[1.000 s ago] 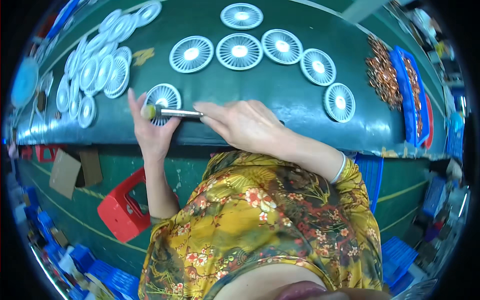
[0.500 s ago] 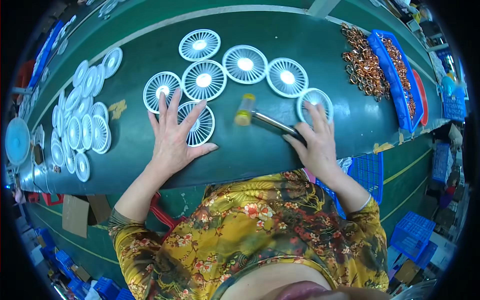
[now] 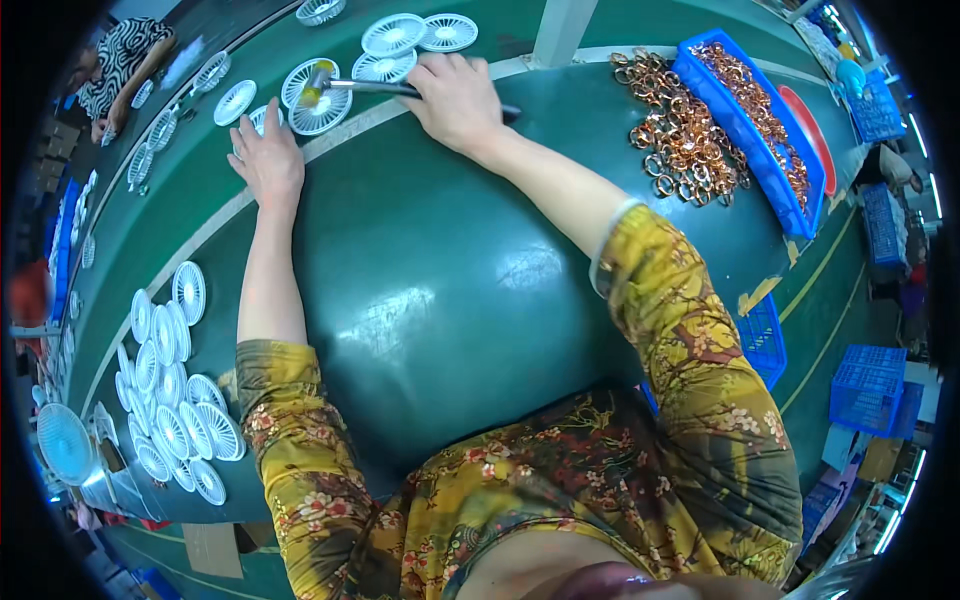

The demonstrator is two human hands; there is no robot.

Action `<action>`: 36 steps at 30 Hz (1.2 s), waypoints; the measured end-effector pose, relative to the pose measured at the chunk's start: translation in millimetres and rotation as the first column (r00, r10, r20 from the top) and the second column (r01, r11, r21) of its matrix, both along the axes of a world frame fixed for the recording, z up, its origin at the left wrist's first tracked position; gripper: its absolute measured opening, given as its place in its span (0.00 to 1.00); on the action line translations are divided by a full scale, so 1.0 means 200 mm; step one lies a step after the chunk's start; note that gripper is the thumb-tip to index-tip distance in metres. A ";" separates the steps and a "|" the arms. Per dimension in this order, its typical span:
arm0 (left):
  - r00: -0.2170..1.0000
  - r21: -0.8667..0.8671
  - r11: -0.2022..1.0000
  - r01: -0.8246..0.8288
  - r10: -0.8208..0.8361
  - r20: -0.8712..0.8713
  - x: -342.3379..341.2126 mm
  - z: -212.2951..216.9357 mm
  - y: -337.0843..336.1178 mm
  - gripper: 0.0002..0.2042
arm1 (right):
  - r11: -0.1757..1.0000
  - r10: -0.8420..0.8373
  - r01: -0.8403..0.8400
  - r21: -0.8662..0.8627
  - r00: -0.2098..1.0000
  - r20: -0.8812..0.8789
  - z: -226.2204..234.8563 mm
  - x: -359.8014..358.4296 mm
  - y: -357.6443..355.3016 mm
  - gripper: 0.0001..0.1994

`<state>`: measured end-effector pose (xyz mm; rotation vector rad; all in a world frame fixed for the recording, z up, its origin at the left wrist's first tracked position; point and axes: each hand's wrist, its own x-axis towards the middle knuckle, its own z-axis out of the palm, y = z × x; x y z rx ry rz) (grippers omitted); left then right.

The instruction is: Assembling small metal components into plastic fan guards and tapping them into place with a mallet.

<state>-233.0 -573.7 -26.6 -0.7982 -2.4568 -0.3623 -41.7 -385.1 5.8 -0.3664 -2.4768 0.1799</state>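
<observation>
Leftward, the hammer (image 3: pixel 352 84) juts from the right hand (image 3: pixel 457 100) gripping it, toward the spread left hand (image 3: pixel 270 165).

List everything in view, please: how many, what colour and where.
Round spoked plastic discs: several, white, far side
Similar heaped discs: over a dozen, white, left
Cylinder-headed hammer: one, yellow head, silvery handle, upper centre
Metallic rings: countless, copper, right, in a heap and the tray
Long rectangular tray: one, blue, right
Flat rounded dish: one, red, beside the tray
Slatted crates: several, blue, right edge
Cardboard: one piece, brown, lower left
Smooth tabletop: one, green, centre
Co-worker: one, patterned top, upper left
Floral sleeves: two, yellow, left and right
Left grip (bare hand): one, at far discs
Right grip (bare hand): one, around hammer handle
</observation>
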 end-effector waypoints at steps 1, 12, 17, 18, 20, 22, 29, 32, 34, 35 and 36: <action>1.000 0.010 1.000 0.009 -0.009 0.006 0.01 -0.01 0.03 0.22 | 0.999 0.048 -0.046 0.029 0.997 -0.065 -0.02 0.08 0.04 0.13; 0.986 -0.191 0.969 -0.154 0.140 -0.085 0.05 0.24 -0.59 0.27 | 0.928 -0.347 0.335 0.163 0.937 0.050 0.14 1.02 0.28 0.19; 0.752 -0.446 0.762 -0.469 0.609 0.251 -0.01 0.39 -0.97 0.33 | 0.968 -0.213 0.179 0.176 0.957 0.198 0.06 1.21 0.33 0.12; 0.674 -0.486 0.756 -0.439 0.635 0.378 -0.01 0.40 -1.03 0.38 | 0.976 -0.198 0.170 0.133 0.952 0.235 0.05 1.22 0.33 0.11; 0.667 -0.387 0.844 -0.372 0.533 0.521 0.07 0.36 -1.09 0.38 | 0.979 -0.202 0.199 0.042 0.940 0.275 0.07 1.21 0.28 0.08; 0.697 -0.401 0.851 -0.338 0.513 0.501 0.17 0.35 -1.08 0.37 | 0.976 -0.215 0.213 0.040 0.939 0.269 0.08 1.20 0.25 0.07; 0.878 -0.210 0.978 0.002 0.099 0.468 0.60 0.37 -0.94 0.34 | 0.980 -0.198 0.192 0.048 0.959 0.202 0.04 1.22 0.22 0.04; 0.949 -0.139 0.987 0.081 -0.034 0.314 0.48 0.45 -0.99 0.31 | 0.978 -0.205 0.209 0.000 0.959 0.195 0.05 1.26 0.16 0.03; 0.949 -0.242 0.967 -0.083 0.151 0.278 0.26 0.47 -1.10 0.33 | 0.982 -0.180 0.186 -0.027 0.973 0.146 0.06 1.30 0.11 0.03; 0.962 -0.199 0.968 -0.152 0.191 0.196 0.12 0.43 -1.19 0.34 | 0.982 -0.178 0.186 -0.042 0.974 0.142 0.06 1.31 0.10 0.03; 0.939 -0.221 0.943 -0.247 0.290 0.187 -0.02 0.40 -1.28 0.36 | 0.980 -0.184 0.192 -0.051 0.974 0.130 0.05 1.32 0.08 0.03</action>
